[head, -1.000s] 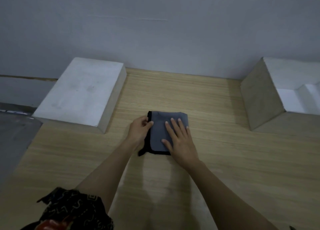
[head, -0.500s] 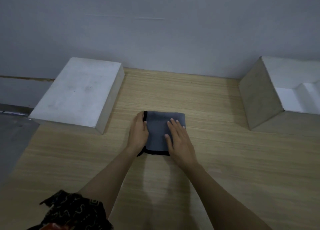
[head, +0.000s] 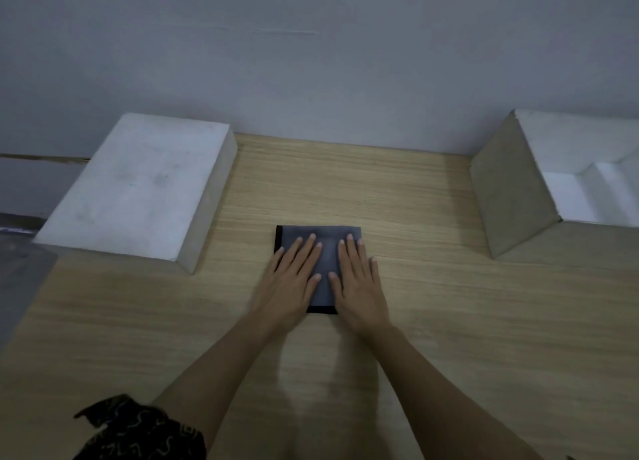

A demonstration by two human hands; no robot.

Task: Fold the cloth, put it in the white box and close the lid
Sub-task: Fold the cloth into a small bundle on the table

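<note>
Fingers of both hands now lie spread flat on the cloth; the left hand has released its edge, so folding looks finished.

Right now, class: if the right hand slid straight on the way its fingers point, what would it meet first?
The right hand lies flat on the folded cloth, fingers pointing away towards the wall. Past the cloth's far edge only bare table shows, so the wall probably comes first.
</note>
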